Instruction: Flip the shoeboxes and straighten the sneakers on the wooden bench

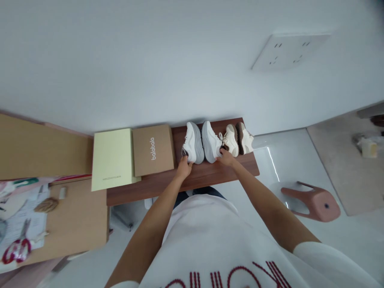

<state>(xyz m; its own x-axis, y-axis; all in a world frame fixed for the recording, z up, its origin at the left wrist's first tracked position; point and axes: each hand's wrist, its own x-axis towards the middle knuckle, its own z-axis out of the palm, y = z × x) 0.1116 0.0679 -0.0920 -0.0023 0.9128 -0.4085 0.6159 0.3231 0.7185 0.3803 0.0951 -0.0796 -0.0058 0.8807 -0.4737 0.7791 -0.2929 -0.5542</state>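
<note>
Two white sneakers with thick grey soles lie on their sides on a brown wooden bench (162,186), soles facing each other. My left hand (184,167) grips the heel end of the left white sneaker (192,142). At the heel of the right white sneaker (211,141), my right hand (226,157) has its fingers closed on the opening. Just right of it is a cream sneaker (231,140) with beige trim. Beside that, another cream sneaker (246,140) shows its brown sole.
Left of the shoes are a brown "balabala" box (153,150) and a pale yellow box (112,158). A pink stool (321,204) stands on the floor at right. Red-handled scissors (18,248) lie on papers at far left. A socket plate (291,50) is on the wall.
</note>
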